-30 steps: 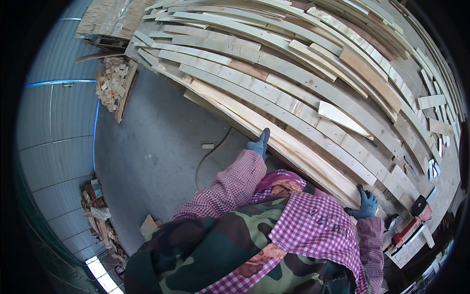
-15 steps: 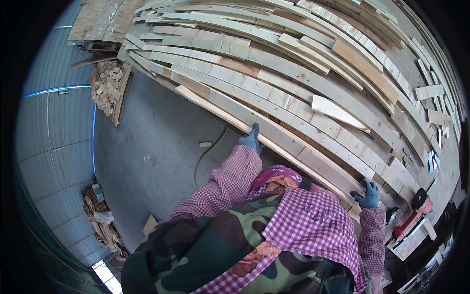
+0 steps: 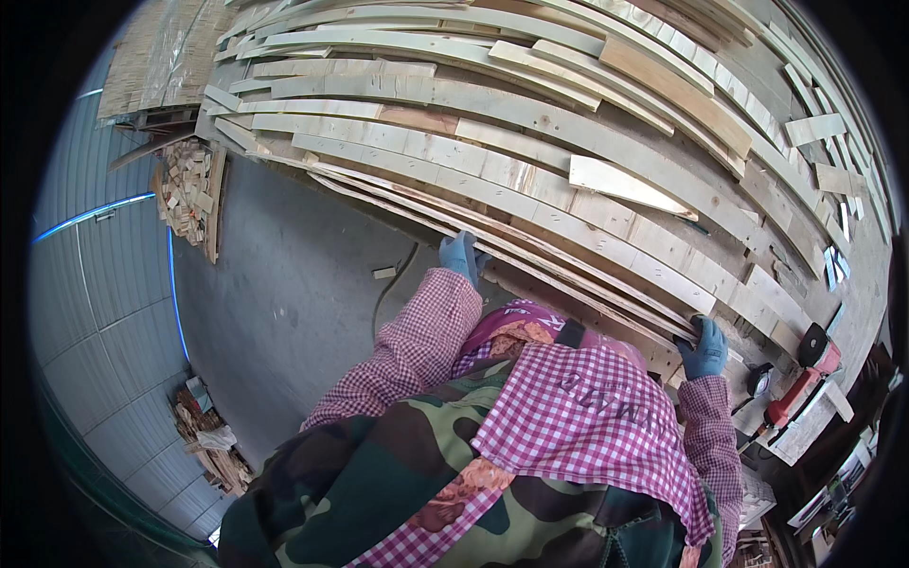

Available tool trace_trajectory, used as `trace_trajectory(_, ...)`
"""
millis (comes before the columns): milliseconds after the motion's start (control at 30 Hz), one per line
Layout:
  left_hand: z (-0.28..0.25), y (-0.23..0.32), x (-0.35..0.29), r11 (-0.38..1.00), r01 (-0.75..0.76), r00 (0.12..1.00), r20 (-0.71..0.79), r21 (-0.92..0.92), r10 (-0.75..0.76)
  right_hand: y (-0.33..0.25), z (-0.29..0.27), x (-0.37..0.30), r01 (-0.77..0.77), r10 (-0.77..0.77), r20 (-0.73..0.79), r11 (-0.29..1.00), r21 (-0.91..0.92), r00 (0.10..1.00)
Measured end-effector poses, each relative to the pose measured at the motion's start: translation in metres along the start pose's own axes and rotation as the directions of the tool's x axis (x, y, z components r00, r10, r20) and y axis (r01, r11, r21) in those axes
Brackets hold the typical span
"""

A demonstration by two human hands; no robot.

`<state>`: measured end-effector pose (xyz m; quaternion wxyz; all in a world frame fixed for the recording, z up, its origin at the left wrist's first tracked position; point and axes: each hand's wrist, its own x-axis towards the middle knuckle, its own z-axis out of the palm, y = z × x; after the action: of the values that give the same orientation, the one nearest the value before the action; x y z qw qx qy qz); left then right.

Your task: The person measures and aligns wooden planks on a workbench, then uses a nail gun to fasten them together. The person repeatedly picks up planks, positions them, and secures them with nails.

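Long, thin wooden boards (image 3: 559, 272) lie side by side along the near edge of the workbench, mostly with their narrow edges facing up. My left hand (image 3: 461, 256), in a blue glove, is closed around them near their middle, its fingertips partly hidden. Toward their right end my right hand (image 3: 704, 348), gloved alike, grips the same boards, with fingers over the far side. Just beyond, a long flat plank (image 3: 511, 189) runs parallel to them.
Many loose planks (image 3: 492, 109) cover the bench. A red power tool (image 3: 795, 390) lies at the right. On the left floor stand a stack of small wood blocks (image 3: 187, 180) and a heap of scraps (image 3: 210, 440). A hose (image 3: 393, 284) curves across the floor.
The boards in my hands have tipped from showing a broad face to showing their narrow edges. My right hand's fingers have closed in. The whole view has shifted slightly.
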<state>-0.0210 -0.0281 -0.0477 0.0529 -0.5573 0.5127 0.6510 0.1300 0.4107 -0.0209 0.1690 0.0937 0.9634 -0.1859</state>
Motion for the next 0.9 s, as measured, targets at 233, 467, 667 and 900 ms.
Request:
trace_trajectory(233, -0.026, -0.005, -0.007, 0.938, -0.345, 0.914, 0.237, 0.024, 0.330, -0.009, -0.018, -0.012, 0.297, -0.296, 0.029, 0.948, -0.117, 0.955)
trace_trajectory(467, -0.003, -0.005, -0.066, -0.597, -0.776, 0.001, 0.947, 0.204, 0.322, -0.001, 0.024, -0.018, 0.119, -0.151, -0.114, 0.961, -0.250, 0.982)
trace_trajectory(667, 0.068, -0.030, -0.067, -0.623, -0.765, 0.048, 0.950, -0.163, -0.308, -0.004, 0.003, -0.022, 0.092, -0.112, -0.113, 0.982, -0.166, 0.987)
trace_trajectory(900, 0.080, -0.029, -0.076, -0.589, -0.799, 0.118, 0.929, -0.120, -0.349, 0.076, 0.012, -0.055, 0.137, 0.901, -0.007, -0.058, 0.989, 0.433)
